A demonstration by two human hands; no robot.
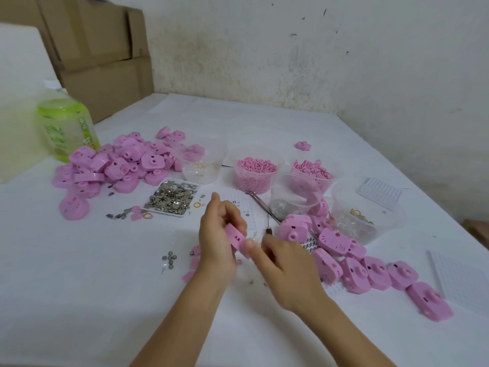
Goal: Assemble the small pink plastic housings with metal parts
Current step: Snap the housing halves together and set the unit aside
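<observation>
Head view: a pink housing (236,238) is being gripped in the curled fingers of the left hand (217,241), above the table (105,287). A thin tool (268,230) is being pinched by the right hand (287,266), thumb touching the housing. Farther back, metal parts (172,197) are being held in a tray (169,213).

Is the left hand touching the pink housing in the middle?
Touching. Head view: the left hand has its fingers curled round the housing, with no gap between them; the right hand holds a thin tool beside it.
</observation>
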